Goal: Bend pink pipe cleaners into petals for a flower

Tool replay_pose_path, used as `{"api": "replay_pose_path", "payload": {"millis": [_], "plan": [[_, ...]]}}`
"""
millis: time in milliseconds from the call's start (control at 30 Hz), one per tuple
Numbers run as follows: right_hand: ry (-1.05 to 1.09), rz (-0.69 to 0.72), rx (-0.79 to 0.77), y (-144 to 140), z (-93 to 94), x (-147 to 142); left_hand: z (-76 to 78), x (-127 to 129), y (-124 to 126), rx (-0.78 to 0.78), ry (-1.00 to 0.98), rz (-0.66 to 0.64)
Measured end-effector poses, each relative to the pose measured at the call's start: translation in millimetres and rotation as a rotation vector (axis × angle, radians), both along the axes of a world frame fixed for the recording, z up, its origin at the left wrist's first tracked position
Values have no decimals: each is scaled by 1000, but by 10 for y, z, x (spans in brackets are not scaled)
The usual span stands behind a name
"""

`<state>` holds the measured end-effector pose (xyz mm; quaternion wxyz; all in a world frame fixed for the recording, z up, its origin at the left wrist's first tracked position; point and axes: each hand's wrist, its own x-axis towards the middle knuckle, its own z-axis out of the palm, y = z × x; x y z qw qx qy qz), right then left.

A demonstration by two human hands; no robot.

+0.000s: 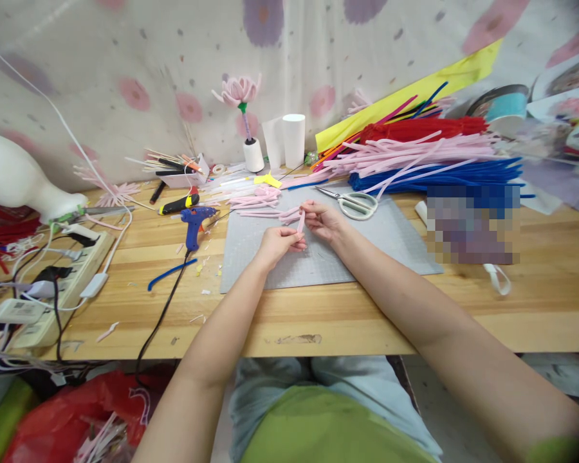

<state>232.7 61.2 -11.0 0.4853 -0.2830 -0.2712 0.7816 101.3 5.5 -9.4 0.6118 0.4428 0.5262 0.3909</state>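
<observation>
Both hands work one pink pipe cleaner (301, 220) above the grey mat (367, 251) at desk centre: left hand (280, 243) grip pinches its lower end, right hand (322, 218) grip pinches the top. Risk: uneven pull may kink it; scissors (354, 202) lie just beside the right hand

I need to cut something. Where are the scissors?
The scissors lie at the far edge of the grey mat, just right of the right hand, before the blue pipe cleaners.
</observation>
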Motion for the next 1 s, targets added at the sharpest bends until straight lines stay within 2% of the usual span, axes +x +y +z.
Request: {"api": "replay_pose_path", "payload": {"millis": [167, 267, 467, 533, 633, 733, 867, 1000], "plan": [[-92, -19, -9, -8, 32, 34, -46, -17, 14, 21, 41, 33], [-212, -15, 77, -28, 41, 51, -80, -45, 17, 38, 34, 43], [-479, -122, 253, 27, -48, 90, -103, -84, 32, 48, 73, 30], [-594, -218, 310, 95, -117, 137, -98, -114, 49, 119, 255, 35], [-826, -407, 394, 205, -233, 232, -84, -165, 75, 370, 742, 25], [-910, -451, 382, 264, -310, 295, -62, -178, 95, 517, 1084, -17], [-995, -441, 426, 247, -327, 291, -5, -177, 108, 489, 1157, -18], [-1029, -448, 426, 229, -333, 269, 27, -305, 158, 572, 1138, 117]]}}
